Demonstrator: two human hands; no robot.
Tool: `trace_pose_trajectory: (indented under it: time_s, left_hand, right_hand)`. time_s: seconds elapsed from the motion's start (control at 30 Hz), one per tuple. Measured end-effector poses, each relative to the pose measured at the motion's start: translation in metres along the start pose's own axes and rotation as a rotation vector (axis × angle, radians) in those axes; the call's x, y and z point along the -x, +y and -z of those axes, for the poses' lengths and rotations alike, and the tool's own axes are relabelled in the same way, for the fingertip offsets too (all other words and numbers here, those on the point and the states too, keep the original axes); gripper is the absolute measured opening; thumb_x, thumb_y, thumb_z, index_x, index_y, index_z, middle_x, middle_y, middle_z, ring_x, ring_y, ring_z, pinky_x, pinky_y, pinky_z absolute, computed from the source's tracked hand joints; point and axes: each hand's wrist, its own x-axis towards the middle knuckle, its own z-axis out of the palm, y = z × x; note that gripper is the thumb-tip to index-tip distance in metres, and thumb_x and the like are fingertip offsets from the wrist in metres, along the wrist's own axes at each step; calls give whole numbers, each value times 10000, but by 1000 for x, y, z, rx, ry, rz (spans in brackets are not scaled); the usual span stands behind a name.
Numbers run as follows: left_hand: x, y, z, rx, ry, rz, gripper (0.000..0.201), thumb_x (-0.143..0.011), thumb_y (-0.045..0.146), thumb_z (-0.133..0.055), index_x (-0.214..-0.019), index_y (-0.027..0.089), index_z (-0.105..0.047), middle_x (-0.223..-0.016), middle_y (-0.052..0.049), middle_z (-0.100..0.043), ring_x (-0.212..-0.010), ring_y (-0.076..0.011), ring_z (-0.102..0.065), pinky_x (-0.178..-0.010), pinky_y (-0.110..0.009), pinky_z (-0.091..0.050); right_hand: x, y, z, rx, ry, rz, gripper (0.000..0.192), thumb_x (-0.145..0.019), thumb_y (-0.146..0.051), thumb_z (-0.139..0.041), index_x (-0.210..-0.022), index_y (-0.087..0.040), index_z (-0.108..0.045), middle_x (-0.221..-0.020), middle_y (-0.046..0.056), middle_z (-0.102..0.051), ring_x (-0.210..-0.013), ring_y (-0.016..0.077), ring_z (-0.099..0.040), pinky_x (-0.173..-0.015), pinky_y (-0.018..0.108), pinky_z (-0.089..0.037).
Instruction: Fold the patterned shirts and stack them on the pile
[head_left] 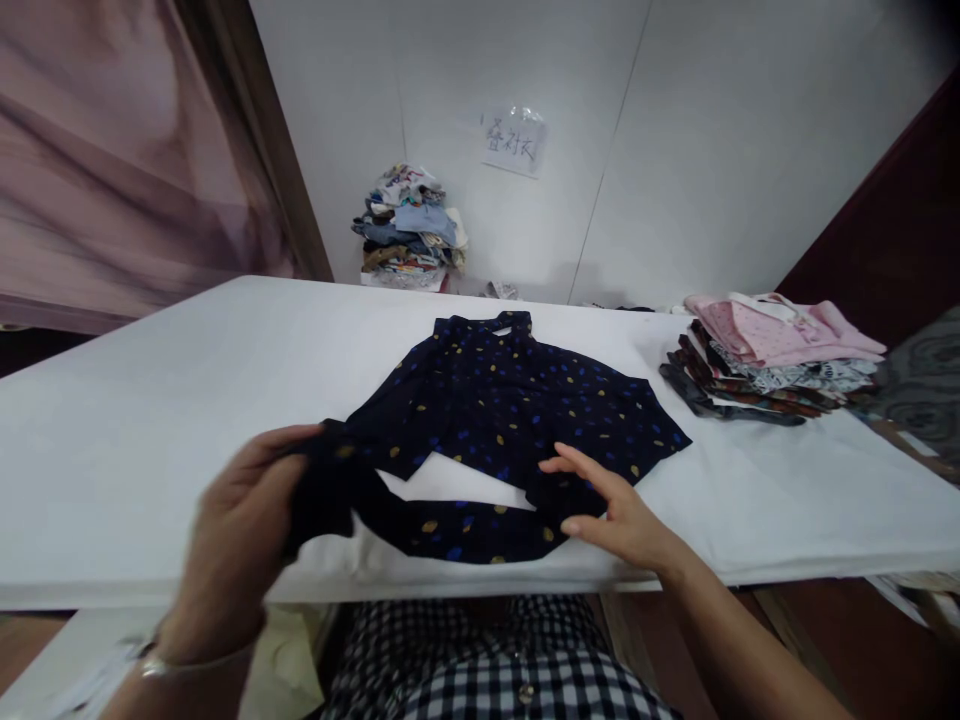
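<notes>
A dark navy shirt [495,410] with blue and yellow spots lies spread on the white table, its collar toward the wall. My left hand [244,510], a little blurred, grips a bunched part of the shirt at the lower left and holds it up off the cloth. From there a strip of the fabric curves along the near side to the right, with white table showing between it and the body. Over the lower right of the shirt is my right hand [611,510], its thumb and fingers apart. Whether its fingertips touch the fabric I cannot tell.
At the right of the white table [187,430] sits a stack of folded clothes [780,350], pink on top. Another tall clothes pile [412,225] stands at the back by the wall. A paper sign [514,142] hangs on the wall. A pink curtain [135,150] is at the left.
</notes>
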Motion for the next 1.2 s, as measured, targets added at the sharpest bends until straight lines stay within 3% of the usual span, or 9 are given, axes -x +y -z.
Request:
trace_pose_trajectory:
  time_s: [0.1, 0.2, 0.27, 0.37, 0.43, 0.6, 0.93, 1.07, 1.2]
  left_hand:
    - [3, 55, -47, 354, -169, -25, 345, -804, 406, -574, -1084, 216, -639, -881, -26, -728, -739, -206, -688, -634, -338, -574]
    - [2, 96, -94, 674, -378, -186, 314, -845, 372, -590, -1108, 212, -651, -1061, -60, -720, -961, -194, -676, -855, -330, -549]
    - [-2, 100, -115, 754, -586, -299, 354, -903, 392, -534, -1203, 224, -621, -1157, -81, -696, -1070, -199, -647, -948, -352, -512]
    - [-10, 67, -127, 558, -741, -396, 421, -934, 430, -479, -1304, 247, -562, -1309, -99, -624, -1194, -230, -589, -1017, -408, -477]
    - [-15, 30, -128, 218, -663, -449, 472, -885, 439, -560, -1317, 249, -550, -1401, -104, -554, -1277, -259, -523, -1072, -450, -428]
    - [-30, -38, -127, -505, -490, -549, 552, -818, 401, -638, -1314, 173, -555, -1427, -171, -514, -1344, -336, -441, -1097, -534, -363]
    - [-79, -39, -124, -879, -403, -659, 334, -861, 53, -363, -959, 153, -665, -1066, -139, -693, -1007, -271, -629, -837, -424, -449]
    - [-88, -23, -94, -893, -332, -658, 280, -787, 37, -401, -847, 173, -637, -878, -114, -699, -910, -279, -646, -811, -425, -448]
    - [-73, -15, -49, -760, -20, -694, 251, -703, 60, -460, -837, 217, -603, -996, -91, -701, -1071, -303, -610, -987, -503, -404]
  right_hand:
    - [-9, -15, -29, -51, -90, -33, 1061, -677, -408, -820, -1539, -309, -209, -1488, 94, -452, -1346, 290, -435, -1121, 500, -328]
    - [-19, -16, -64, -204, -58, -149, 683, -710, -429, -782, -1335, -274, -556, -1283, 76, -637, -1184, 297, -571, -1020, 478, -445]
    - [-20, -9, -70, -377, 97, -272, 364, -753, -443, -736, -1063, -256, -700, -1042, 53, -729, -1005, 281, -646, -904, 450, -514]
    - [-10, 5, -33, -708, 436, -432, 299, -720, -485, -755, -852, -222, -702, -820, 40, -733, -768, 236, -667, -724, 389, -553]
    - [1, 10, 14, -894, 561, -455, 317, -734, -502, -739, -740, -196, -657, -666, 28, -677, -615, 185, -631, -596, 333, -537]
    - [19, 11, 106, -1179, 912, -33, 242, -749, -259, -688, -663, -211, -467, -537, -80, -395, -445, 72, -437, -515, 248, -475]
    - [27, 2, 114, -1031, 869, 30, 229, -709, -323, -719, -890, -213, -632, -524, -98, -270, -447, 67, -261, -491, 259, -321]
    - [41, -21, 130, -934, 1000, 159, 185, -615, -252, -765, -715, -235, -610, -512, -93, -226, -444, 77, -206, -491, 290, -226]
    - [61, -35, 130, -852, 1092, 275, 272, -520, -272, -828, -594, -284, -567, -501, -119, -83, -449, 73, -17, -494, 318, -164]
